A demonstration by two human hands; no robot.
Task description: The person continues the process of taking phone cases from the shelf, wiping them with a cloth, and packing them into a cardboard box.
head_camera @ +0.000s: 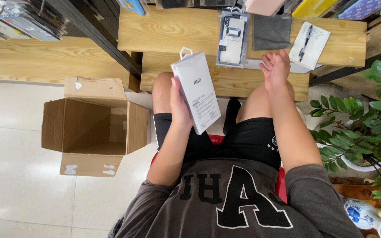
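White flat box point(196, 91) in left hand point(178, 104), right hand point(277, 69) seemingly empty.

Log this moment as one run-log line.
left hand: holds white flat box | right hand: open, empty, above wooden bench | open cardboard box: on floor

I am seeing a light wooden desk point(164, 26) carrying a clear-fronted phone case package point(233, 39), a grey cloth point(271, 31) and a spiral notepad point(310, 45) with a pen point(305, 42) lying on it.
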